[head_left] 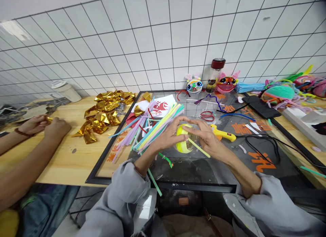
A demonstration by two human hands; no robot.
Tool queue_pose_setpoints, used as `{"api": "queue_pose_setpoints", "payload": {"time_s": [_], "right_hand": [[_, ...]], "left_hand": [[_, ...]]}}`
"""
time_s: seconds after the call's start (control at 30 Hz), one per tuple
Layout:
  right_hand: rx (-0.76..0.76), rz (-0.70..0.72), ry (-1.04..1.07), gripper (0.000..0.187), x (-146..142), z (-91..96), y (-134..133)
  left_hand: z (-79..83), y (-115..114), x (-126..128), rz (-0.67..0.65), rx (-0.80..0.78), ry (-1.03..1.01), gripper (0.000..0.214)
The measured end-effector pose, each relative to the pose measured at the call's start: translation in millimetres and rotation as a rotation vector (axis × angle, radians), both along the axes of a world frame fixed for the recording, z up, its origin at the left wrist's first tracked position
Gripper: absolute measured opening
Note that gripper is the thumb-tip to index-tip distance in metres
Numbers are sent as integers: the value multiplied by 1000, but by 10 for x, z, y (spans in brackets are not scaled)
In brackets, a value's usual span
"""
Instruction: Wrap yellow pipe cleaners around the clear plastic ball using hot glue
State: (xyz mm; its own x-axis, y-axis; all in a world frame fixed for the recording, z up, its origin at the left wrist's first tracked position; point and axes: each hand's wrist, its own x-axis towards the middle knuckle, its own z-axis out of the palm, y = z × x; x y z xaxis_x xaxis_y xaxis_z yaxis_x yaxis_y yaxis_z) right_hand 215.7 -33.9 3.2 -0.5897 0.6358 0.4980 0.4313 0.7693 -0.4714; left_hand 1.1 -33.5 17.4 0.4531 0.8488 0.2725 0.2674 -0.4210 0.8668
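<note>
Centre frame: your left hand (169, 136) and right hand (207, 136) clasp the yellow-wound ball (183, 145) from either side, each grip pressed to it, loose stem (202, 151) slanting lower right, nearer the right hand.

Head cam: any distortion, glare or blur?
Head view: strong fisheye, tile wall grout lines bow; glare washes its upper-left tiles; black mat shows reflections; left hand, right hand and yellow-wrapped ball sharp.
</note>
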Motion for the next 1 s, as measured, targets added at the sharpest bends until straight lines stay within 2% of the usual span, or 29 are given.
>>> {"api": "queue_pose_setpoints", "payload": {"time_s": [0.1,0.2,0.47,0.8,1.0], "right_hand": [[-52,-134,-75,76,61,-54,59],[-65,-231,-93,72,121,-118,138],[21,-162,61,71,76,-69,121],[-95,-263,-55,67,81,-86,131],[2,-137,104,63,40,-83,115]], "left_hand": [[-2,-13,4,-1,-85,-18,58],[1,-23,10,-8,-124,-41,57],[23,-24,19,-9,-137,-51,58],[30,-23,6,3,-107,-6,57],[37,-31,11,-8,-139,-26,59]]}}
